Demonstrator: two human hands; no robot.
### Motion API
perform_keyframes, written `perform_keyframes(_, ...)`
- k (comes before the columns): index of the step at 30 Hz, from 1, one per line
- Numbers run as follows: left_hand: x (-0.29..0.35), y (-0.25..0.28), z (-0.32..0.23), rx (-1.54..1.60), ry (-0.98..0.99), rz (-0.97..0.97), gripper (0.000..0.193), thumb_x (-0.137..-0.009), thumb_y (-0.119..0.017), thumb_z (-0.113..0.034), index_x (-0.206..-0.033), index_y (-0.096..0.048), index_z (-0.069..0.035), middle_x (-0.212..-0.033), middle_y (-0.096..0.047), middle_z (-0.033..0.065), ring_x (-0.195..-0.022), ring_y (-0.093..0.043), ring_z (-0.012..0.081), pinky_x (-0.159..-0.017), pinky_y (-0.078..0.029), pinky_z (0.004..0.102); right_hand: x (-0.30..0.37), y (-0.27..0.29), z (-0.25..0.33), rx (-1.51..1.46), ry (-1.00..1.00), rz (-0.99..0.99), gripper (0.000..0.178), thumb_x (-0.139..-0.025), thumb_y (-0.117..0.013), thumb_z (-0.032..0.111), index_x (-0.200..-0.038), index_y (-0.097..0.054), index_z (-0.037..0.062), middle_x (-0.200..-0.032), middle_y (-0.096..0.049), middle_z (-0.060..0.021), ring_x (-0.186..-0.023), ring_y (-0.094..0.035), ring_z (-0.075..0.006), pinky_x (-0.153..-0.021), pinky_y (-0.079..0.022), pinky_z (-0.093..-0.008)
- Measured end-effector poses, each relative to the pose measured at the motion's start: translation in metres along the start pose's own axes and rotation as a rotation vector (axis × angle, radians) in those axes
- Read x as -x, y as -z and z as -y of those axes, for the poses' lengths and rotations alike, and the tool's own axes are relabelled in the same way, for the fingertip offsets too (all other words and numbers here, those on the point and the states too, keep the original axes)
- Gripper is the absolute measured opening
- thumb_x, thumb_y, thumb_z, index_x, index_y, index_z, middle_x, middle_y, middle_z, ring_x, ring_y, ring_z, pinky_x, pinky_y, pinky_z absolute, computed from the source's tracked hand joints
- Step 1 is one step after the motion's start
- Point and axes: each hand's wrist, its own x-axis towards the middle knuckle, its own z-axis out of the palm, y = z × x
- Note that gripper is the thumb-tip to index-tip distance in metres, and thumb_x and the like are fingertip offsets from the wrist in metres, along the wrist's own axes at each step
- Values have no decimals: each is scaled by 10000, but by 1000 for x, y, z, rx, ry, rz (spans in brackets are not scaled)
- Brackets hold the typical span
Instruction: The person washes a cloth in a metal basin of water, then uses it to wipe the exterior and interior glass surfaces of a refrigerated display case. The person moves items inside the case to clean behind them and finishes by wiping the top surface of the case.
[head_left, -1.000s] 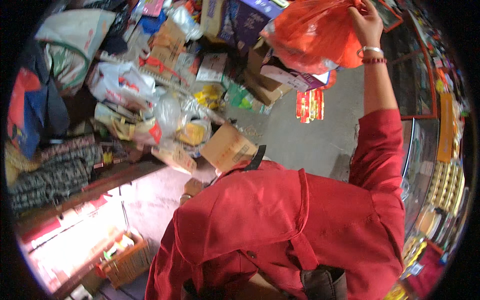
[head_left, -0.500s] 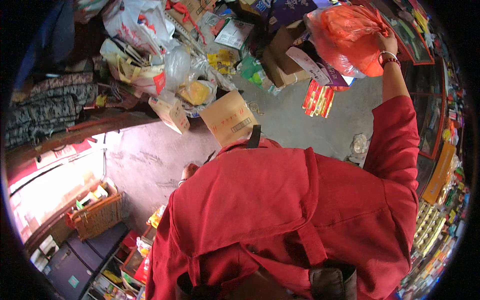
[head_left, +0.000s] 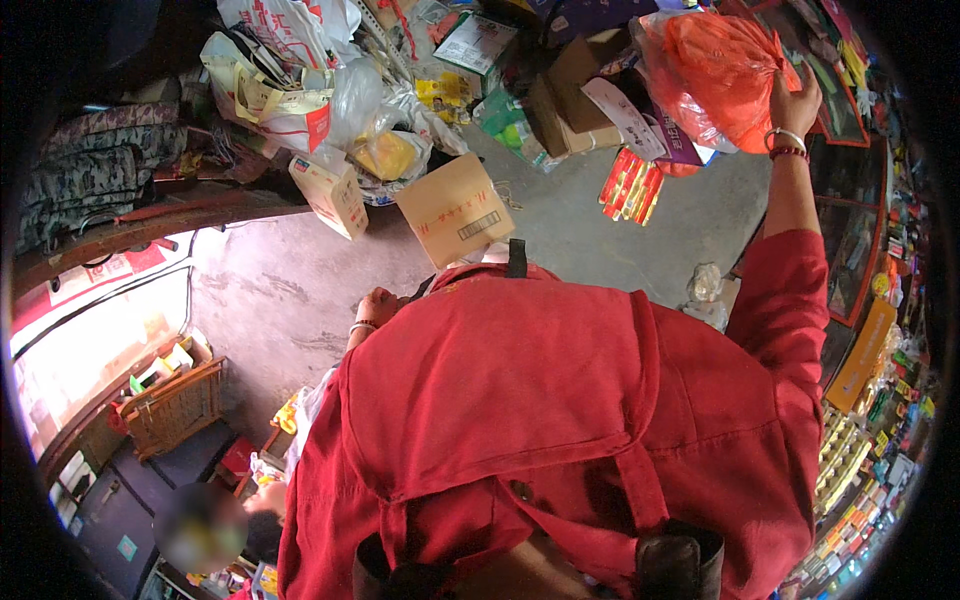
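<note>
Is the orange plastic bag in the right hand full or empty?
Full. The orange plastic bag bulges round and taut, bunched at its edge in the right hand. What is inside cannot be told.

Tan labelled carton (head_left: pixel 455 210) beside white box (head_left: pixel 330 193)

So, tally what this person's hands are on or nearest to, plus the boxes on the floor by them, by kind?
Orange plastic bag, gripped by the right hand: 1
Cardboard boxes on the floor: 2, a brown one and a smaller pale one
Red packet bundle: 1
Left hand, low by the body, holding nothing visible: 1
Total: 4 things, 2 hands
</note>
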Motion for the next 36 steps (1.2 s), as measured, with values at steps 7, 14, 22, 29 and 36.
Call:
perform_keyframes(7, -7, -5, -2, -63, -24, 69, 345, -788, -652, -364, -939, -672, -55, -930, -684, 201, -911, -663, 351, -804, -526, 412, 120, 15, 121, -448, 377, 234, 535, -736, -692, 6, -1248, -553, 79, -1256, -560, -144, -1153, -528, -327, -987, -439, -409)
perform_keyframes(14, -12, -24, 47, 237, -6, 62, 367, -762, -683, -358, -975, -655, -60, -933, -689, 195, -936, -665, 321, -813, -527, 392, 316, 5, 123, -529, -12, 944, 475, -751, -670, 51, -1208, -543, 58, -1190, -563, -153, -976, -634, -293, -840, -513, -404)
perform_keyframes(22, 11, 13, -8, 10, -18, 125, 378, -754, -683, -379, -961, -669, -63, -950, -692, 182, -940, -664, 315, -813, -527, 395, 429, 41, 53, -105, -104, 1509, 422, -764, -686, 207, -1156, -608, 72, -1146, -623, -164, -1005, -629, -310, -876, -509, -385)
perform_keyframes(29, 4, 13, -10, 10, -110, 150, 331, -747, -657, -344, -925, -685, -66, -940, -680, 211, -941, -651, 367, -813, -521, 420, 440, 52, 4, -52, -505, 1451, 394, -768, -706, 229, -1117, -638, 59, -1061, -679, -144, -989, -650, -281, -856, -514, -367)
perform_keyframes(36, -10, 3, 25, -400, -107, 197, 319, -808, -637, -310, -994, -670, -54, -970, -682, 198, -947, -655, 352, -788, -534, 390, 433, 21, 17, -104, -124, 1436, 287, -791, -679, 225, -1030, -670, 67, -913, -702, -114, -834, -676, -209, -733, -534, -328)
